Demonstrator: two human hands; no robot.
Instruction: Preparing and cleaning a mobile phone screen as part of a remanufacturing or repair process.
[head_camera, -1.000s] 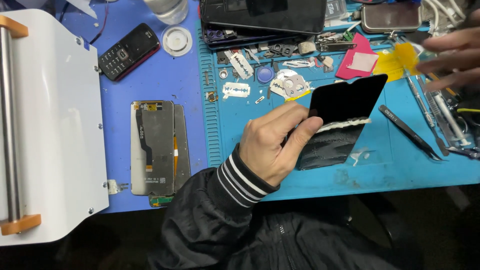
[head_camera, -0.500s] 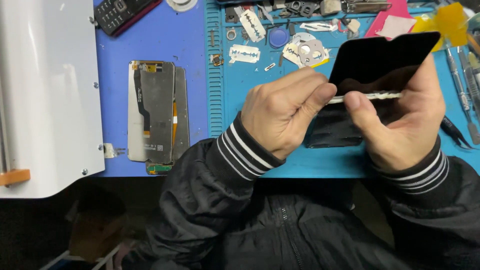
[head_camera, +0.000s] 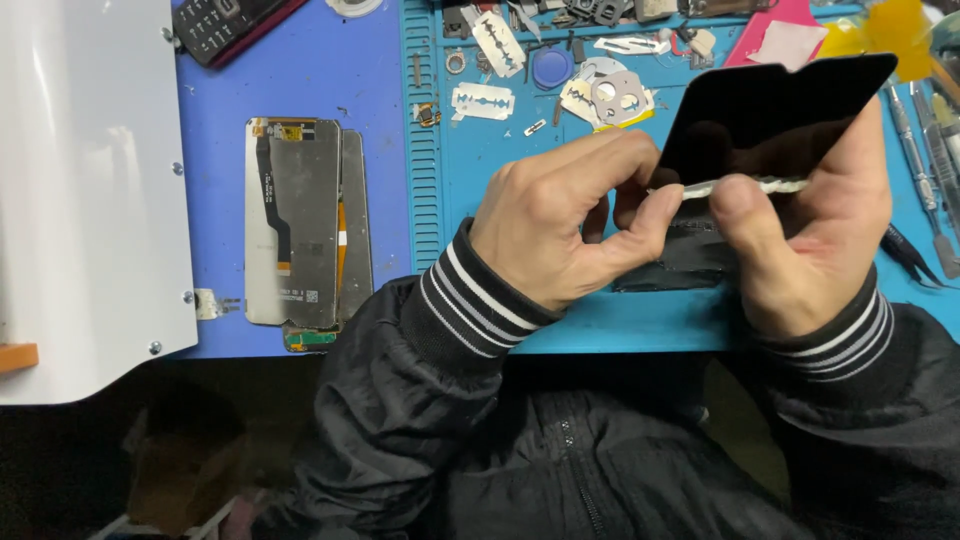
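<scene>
We look down at our two hands over a blue work mat. Both hands hold a black phone screen, tilted up off the mat, its upper edge toward the far side of the bench. Our left hand is curled nearly closed, thumb and forefinger pinching the screen's near left corner. Our right hand is also curled, fingers wrapped behind the screen's right side and the thumb pressing on its near edge. Along that edge runs a thin whitish strip, caught between the two thumbs. Under the hands a dark panel lies flat on the mat, partly hidden by them.

Both wrists show black sleeves with white-striped cuffs.

To the left, well apart from the hands, two grey screen backs lie stacked face down on a darker blue mat, one with an orange ribbon cable. Further left stands a white machine. A black keypad phone lies at the top edge. Beyond the hands lie razor blades, a round blue cap, small metal plates and a pink card. At the right edge lie tweezers and slim metal tools, just beside our right hand.
</scene>
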